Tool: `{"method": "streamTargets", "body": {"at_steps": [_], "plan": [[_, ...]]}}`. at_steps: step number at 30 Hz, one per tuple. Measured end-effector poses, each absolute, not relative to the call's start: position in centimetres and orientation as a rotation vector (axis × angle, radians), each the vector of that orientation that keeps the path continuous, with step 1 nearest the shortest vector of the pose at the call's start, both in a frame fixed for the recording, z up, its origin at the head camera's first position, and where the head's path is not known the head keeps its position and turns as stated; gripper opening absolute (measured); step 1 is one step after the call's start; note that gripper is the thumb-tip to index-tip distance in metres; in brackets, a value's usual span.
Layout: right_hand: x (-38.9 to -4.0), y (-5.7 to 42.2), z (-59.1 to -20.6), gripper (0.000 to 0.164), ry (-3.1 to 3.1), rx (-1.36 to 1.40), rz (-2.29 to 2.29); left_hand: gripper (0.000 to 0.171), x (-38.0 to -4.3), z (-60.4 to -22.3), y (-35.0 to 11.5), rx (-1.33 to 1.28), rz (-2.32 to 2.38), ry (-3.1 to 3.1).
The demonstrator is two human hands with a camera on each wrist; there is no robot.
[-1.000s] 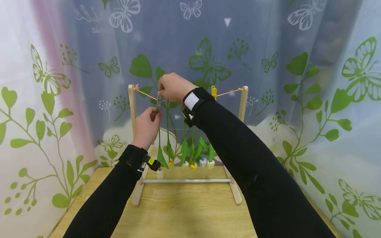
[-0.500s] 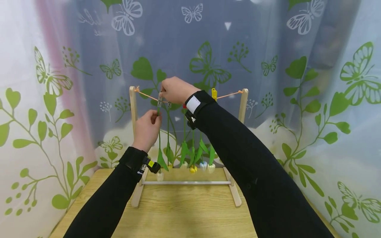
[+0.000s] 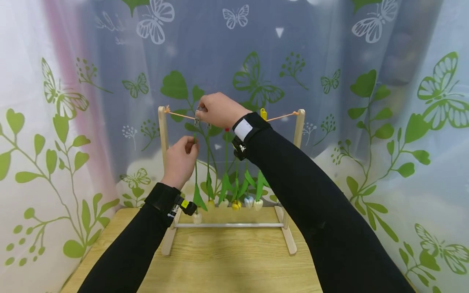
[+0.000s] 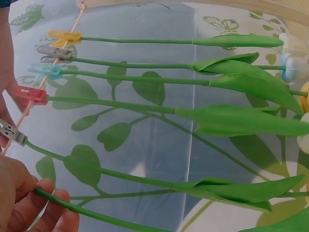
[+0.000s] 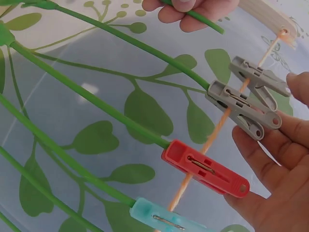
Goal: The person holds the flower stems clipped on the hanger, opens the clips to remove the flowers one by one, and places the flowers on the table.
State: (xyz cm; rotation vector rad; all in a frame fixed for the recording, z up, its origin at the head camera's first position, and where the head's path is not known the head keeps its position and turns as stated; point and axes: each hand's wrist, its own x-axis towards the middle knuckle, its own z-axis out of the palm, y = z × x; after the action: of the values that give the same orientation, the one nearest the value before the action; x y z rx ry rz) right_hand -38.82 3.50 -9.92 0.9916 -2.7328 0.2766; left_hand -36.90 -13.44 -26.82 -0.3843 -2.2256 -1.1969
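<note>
My left hand (image 3: 182,159) pinches the green stem of an artificial white tulip (image 3: 197,218) hanging head down at the left of the rack. In the right wrist view the bare stem end (image 5: 215,25) stands apart from the outermost grey clothespin (image 5: 260,79), which sits on the orange cord (image 5: 219,126). My right hand (image 3: 224,110) holds that clothespin by its handle end, thumb on one side and fingers on the other. Beside it, a second grey clothespin (image 5: 241,107) grips another tulip's stem. A red clothespin (image 5: 205,166) and a light blue one (image 5: 169,217) follow along the cord.
The cord runs between two wooden posts (image 3: 299,130) of a rack on the wooden table (image 3: 231,260). Several tulips, yellow (image 3: 236,205), blue (image 3: 248,202) and white, hang close together. A yellow clothespin (image 3: 263,114) is toward the right. A patterned curtain (image 3: 322,49) surrounds the table.
The stem end met the bottom of the grey clothespin earlier; now a gap shows between them. My right hand has shifted slightly right, while the left keeps its pinch on the stem.
</note>
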Motion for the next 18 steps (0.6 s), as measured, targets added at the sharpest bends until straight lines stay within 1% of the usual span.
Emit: {"method": "streamTargets", "body": {"at_steps": [6,9,12,18], "plan": [[-38.8,4.2,-10.0,0.051,-2.705,0.976,0.314,0.032,-36.4,-26.9,-13.3,-0.395,-1.182,-2.235],[-38.8,4.5,-10.1,0.053,-2.666,0.978,0.326,0.032,-36.3,-26.9,-13.3,-0.386,-1.177,-2.228],[-38.8,5.1,-10.0,0.051,-2.599,0.971,0.328,0.031,-36.3,-26.8,-13.2,-0.391,-1.172,-2.220],[-37.9,6.2,-10.3,0.043,-2.432,0.962,0.354,0.028,-36.1,-26.4,-12.9,-0.413,-1.192,-2.202]]}}
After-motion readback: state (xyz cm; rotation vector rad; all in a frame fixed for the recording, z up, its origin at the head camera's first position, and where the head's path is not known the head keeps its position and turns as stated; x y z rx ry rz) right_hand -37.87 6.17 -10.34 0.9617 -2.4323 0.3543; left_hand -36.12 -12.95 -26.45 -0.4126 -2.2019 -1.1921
